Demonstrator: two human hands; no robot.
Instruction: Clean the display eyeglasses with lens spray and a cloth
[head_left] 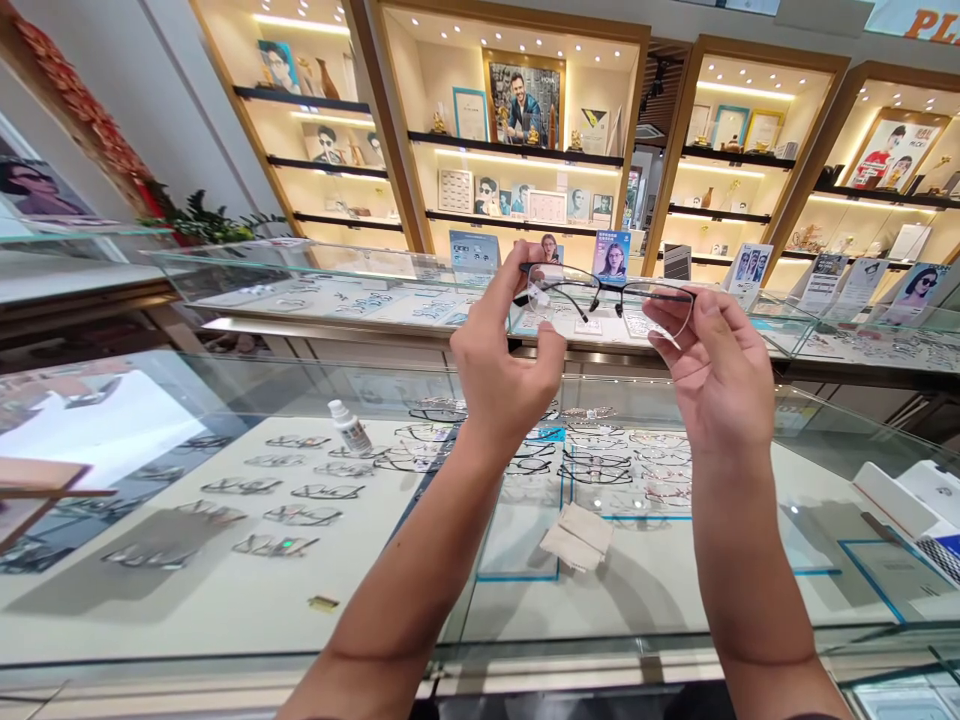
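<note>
A pair of half-rim eyeglasses (611, 287) with a dark top bar is held up in front of me, above the glass display counter. My left hand (506, 350) pinches its left end near the hinge, with the thumb below the lens. On the other side, my right hand (724, 370) grips the right end between thumb and fingers, some of them behind the lens. Beneath the hands, a folded beige cloth (577, 537) lies on the glass top. A small white bottle (349, 429) stands on the counter to the left of my forearms.
Rows of eyeglasses (302, 515) show through the counter glass (420, 640). White boxes (911, 500) are at the right edge. Farther back stand another glass display case (337, 318) with upright cards (821, 283) and lit wall shelves (517, 150). A green plant (206, 222) is at the left.
</note>
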